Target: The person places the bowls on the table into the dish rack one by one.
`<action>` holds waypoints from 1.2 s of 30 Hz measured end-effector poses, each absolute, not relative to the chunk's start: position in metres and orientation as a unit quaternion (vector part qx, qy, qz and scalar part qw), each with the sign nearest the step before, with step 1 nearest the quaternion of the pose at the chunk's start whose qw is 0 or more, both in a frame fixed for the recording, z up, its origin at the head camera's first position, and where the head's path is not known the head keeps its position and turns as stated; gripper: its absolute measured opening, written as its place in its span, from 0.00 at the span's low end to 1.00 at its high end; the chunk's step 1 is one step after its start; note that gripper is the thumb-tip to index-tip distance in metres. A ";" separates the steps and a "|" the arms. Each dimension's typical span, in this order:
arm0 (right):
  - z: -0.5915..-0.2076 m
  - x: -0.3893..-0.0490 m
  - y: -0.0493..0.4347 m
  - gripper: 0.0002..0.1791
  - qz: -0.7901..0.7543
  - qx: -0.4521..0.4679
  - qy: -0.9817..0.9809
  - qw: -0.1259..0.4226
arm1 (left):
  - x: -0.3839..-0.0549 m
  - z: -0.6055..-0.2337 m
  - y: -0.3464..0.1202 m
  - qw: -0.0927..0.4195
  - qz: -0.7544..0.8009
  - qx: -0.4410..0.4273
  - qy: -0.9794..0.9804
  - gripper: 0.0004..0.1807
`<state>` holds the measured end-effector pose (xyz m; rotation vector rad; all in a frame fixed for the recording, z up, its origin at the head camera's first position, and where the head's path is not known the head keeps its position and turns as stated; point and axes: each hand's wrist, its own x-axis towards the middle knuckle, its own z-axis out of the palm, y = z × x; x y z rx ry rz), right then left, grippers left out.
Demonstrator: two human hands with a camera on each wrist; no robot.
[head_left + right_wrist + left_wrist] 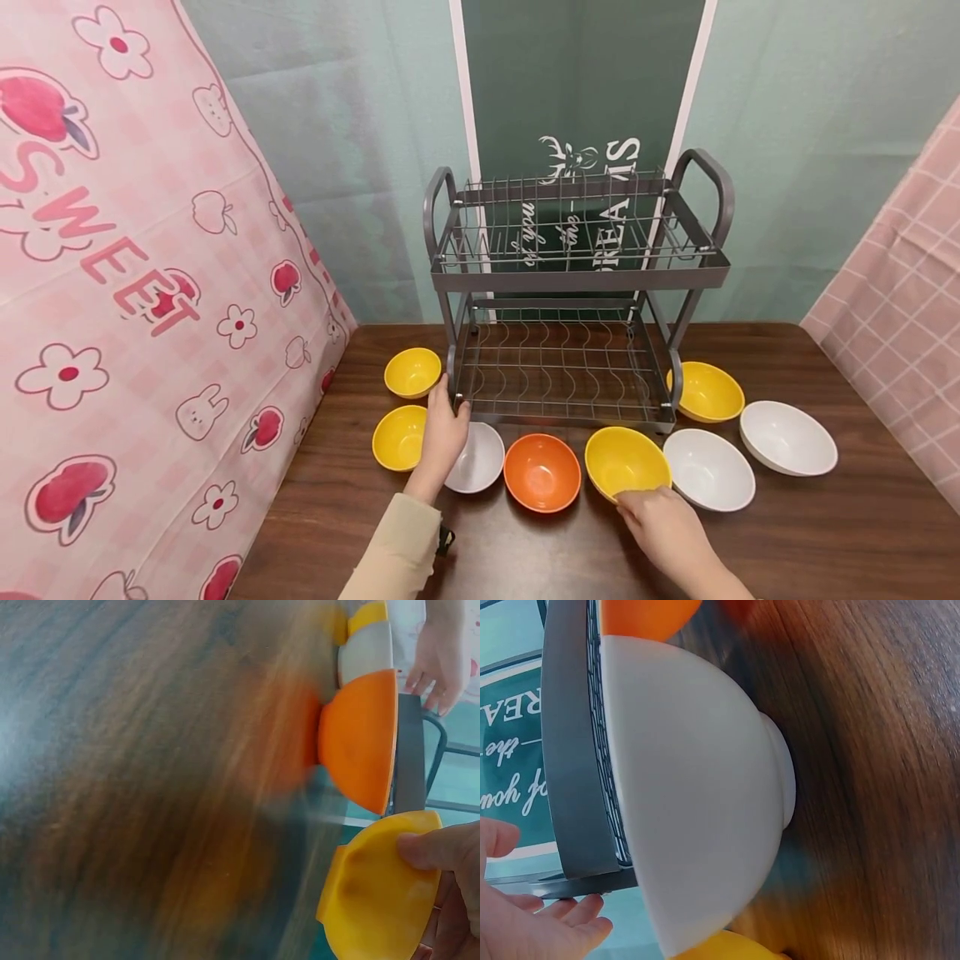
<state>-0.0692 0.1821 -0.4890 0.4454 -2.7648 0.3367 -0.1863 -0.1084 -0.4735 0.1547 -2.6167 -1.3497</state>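
My right hand [667, 529] pinches the near rim of a yellow bowl [626, 461] in front of the dish rack. In the right wrist view, the thumb [421, 850] lies against the outside of this bowl, which is tipped slightly. My left hand [444, 429] is at the front left corner of the grey two-tier dish rack [581, 279], its fingers loosely extended by the lower side bar. Beneath that hand, a white bowl [480, 460] is partly hidden by the wrist. An orange bowl [542, 472] stands between the two hands.
Two yellow bowls, one behind [412, 372] and one nearer [397, 439], stand left of the rack. Another yellow bowl [707, 392] and two white bowls, one nearer [708, 469] and one farther right [787, 437], are at the right. Patterned cloths [150, 375] hang around the wooden table [517, 554].
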 end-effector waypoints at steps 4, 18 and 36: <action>-0.485 -0.070 0.181 0.11 0.117 0.174 -0.958 0.198 | -0.184 -0.471 -0.106 0.094 -0.469 0.051 -0.877 0.33; -0.463 -0.077 0.171 0.12 0.117 0.220 -0.935 0.252 | -0.177 -0.461 -0.093 0.135 -0.482 0.041 -0.865 0.29; -0.446 -0.100 0.150 0.13 0.104 0.279 -0.910 0.290 | -0.157 -0.453 -0.060 0.049 -0.621 -0.063 -0.780 0.16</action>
